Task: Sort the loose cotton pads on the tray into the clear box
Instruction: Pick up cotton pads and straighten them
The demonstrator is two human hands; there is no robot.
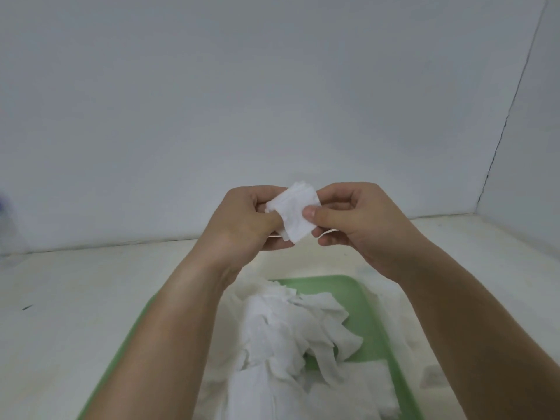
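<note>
A small stack of white square cotton pads [295, 212] is held up in the air between both hands, above the far end of the tray. My left hand [245, 225] grips its left side with thumb and curled fingers. My right hand [357, 222] pinches its right edge, thumb on top. Below lies a green tray [368, 316] with a loose heap of cotton pads [291, 331] on it. At the tray's near end a clear box [348, 386] shows faintly, its walls hard to make out.
The tray sits on a white tabletop [75, 292] that meets a white wall at the back and another on the right. A blurred purple-topped object [4, 213] stands at the far left edge.
</note>
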